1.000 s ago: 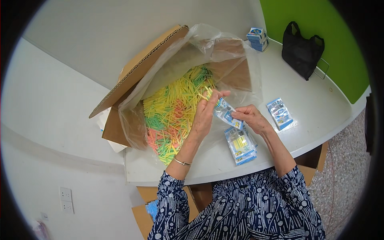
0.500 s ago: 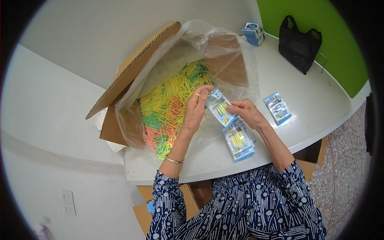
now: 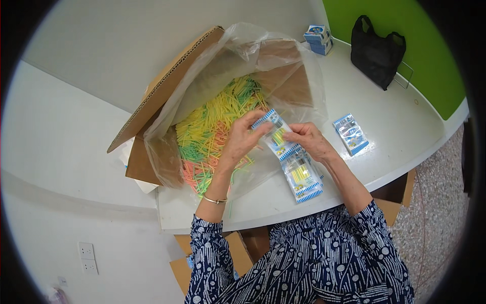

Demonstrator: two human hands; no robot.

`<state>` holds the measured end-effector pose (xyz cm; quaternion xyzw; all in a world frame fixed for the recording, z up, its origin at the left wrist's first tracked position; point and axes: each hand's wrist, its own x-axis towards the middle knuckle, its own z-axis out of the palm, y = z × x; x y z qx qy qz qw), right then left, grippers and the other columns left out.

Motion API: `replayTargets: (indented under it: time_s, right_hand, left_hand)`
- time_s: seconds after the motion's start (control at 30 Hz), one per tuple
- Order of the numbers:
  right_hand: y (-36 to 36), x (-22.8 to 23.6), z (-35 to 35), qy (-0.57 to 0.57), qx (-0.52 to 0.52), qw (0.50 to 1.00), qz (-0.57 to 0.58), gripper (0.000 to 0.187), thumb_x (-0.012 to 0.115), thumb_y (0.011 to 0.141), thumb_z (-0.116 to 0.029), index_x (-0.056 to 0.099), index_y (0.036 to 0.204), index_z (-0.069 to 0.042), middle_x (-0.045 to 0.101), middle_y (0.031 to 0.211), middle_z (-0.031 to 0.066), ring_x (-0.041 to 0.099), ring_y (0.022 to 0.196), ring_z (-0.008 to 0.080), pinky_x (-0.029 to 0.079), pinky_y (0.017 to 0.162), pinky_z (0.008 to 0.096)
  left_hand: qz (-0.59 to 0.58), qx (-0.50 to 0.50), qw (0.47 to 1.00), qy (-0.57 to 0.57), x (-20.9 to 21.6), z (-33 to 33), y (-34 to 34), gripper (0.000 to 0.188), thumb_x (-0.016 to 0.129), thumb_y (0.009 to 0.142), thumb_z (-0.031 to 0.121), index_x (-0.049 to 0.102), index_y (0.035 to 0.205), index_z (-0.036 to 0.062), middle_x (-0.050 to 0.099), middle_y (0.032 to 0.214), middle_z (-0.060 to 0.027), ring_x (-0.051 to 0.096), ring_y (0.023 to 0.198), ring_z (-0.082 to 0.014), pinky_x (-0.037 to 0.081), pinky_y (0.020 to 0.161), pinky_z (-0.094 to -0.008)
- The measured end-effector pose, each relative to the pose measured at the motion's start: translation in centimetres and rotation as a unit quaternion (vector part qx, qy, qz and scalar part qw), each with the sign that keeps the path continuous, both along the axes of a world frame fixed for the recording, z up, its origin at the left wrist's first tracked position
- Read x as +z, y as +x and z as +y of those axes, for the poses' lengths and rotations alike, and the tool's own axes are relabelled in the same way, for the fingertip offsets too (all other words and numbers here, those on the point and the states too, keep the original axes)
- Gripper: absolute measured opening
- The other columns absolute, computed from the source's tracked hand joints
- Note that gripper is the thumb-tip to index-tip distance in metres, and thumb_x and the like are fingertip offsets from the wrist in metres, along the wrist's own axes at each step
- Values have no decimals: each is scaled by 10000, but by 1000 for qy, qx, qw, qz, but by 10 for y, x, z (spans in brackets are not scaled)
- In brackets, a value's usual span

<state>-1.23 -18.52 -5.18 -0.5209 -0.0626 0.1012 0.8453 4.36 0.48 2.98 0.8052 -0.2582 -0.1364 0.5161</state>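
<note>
A small clear packet with blue-striped ends and yellow-green sticks inside (image 3: 279, 136) is held tilted between my hands. My right hand (image 3: 313, 143) pinches its right side between thumb and fingers. My left hand (image 3: 239, 141) closes on its upper left end, with the thumb over the packet's face. Directly below, a small pile of similar packets (image 3: 300, 175) lies on the white table, partly covered by the held one. Left of my hands, many thin yellow, green and pink sticks (image 3: 212, 119) fill a plastic-lined cardboard box; some spill near my left wrist.
The cardboard box (image 3: 167, 83) lies open towards me, its clear liner (image 3: 316, 93) spread over the white table (image 3: 395, 137). Another packet (image 3: 350, 134) lies at right. Small blue-and-white boxes (image 3: 318, 39) and a black bag (image 3: 377, 55) stand at the back.
My left hand has slid slightly left and its thumb now lies over the packet. The packet's top end has shifted slightly left. More sticks show loose by my left wrist.
</note>
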Motion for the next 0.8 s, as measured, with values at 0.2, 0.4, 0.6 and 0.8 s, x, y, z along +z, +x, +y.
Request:
replayTargets:
  time_s: [0.2, 0.4, 0.6, 0.8]
  right_hand:
    - [-3, 5, -1, -9, 33, 999, -12, 307, 687, 822, -189, 649, 1032, 31, 674, 896, 55, 611, 763, 68, 478, 675, 199]
    - [-10, 11, -6, -96, 80, 992, 2, 238, 714, 800, -197, 681, 898, 18, 669, 797, 34, 596, 692, 59, 465, 620, 198]
    - [-20, 15, -9, -106, 65, 992, 9, 237, 716, 795, -186, 679, 889, 29, 676, 798, 54, 605, 695, 68, 468, 616, 201]
    - [-34, 15, -19, -125, 69, 990, -2, 285, 702, 812, -239, 678, 906, 30, 670, 782, 40, 590, 674, 58, 449, 594, 194]
  left_hand:
    - [19, -25, 999, -26, -5, -5, -5, 286, 656, 825, 131, 566, 1073, 20, 632, 942, -51, 591, 815, -107, 498, 592, -235]
    - [51, -80, 994, -46, -4, -13, -8, 330, 665, 818, 43, 534, 1118, 7, 620, 968, -30, 558, 876, -68, 464, 750, -220]
    - [56, -95, 994, -20, -11, -11, -8, 311, 669, 822, 54, 548, 1105, 10, 611, 964, -20, 557, 894, -72, 468, 765, -220]
    - [7, -115, 993, 15, -15, -20, -19, 288, 661, 835, 69, 559, 1095, 2, 598, 970, -17, 557, 876, -88, 474, 758, -236]
